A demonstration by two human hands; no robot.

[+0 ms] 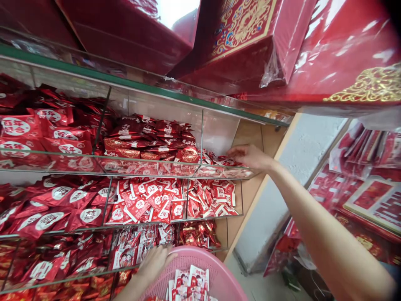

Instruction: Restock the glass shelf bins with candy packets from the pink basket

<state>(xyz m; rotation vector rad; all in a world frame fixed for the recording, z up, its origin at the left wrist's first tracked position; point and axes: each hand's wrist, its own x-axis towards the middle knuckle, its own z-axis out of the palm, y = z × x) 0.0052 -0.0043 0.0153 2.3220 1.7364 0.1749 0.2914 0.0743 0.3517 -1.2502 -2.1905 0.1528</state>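
Reaching into the compartment at the right end of the upper shelf, the bare right hand (250,156) has its fingers bent down at the small red-and-white glossy packets (214,159). Its grip looks partly curled; whether it has hold of a packet I cannot tell. Nearer and to the left, the bare left hand (155,260) has its grip folded over the left rim of a round pink perforated plastic basket (219,265), where white-and-red printed packets (198,276) lie.

The step in hand seems to be picking at the shelf (the basket is within easy reach). Any lift from there would call for clearing the transparent glass front strip (219,171) while keeping the basket level. Left of that compartment lie shiny dark-red packets (150,138); above sit large red boxes with gold ornament (244,37).
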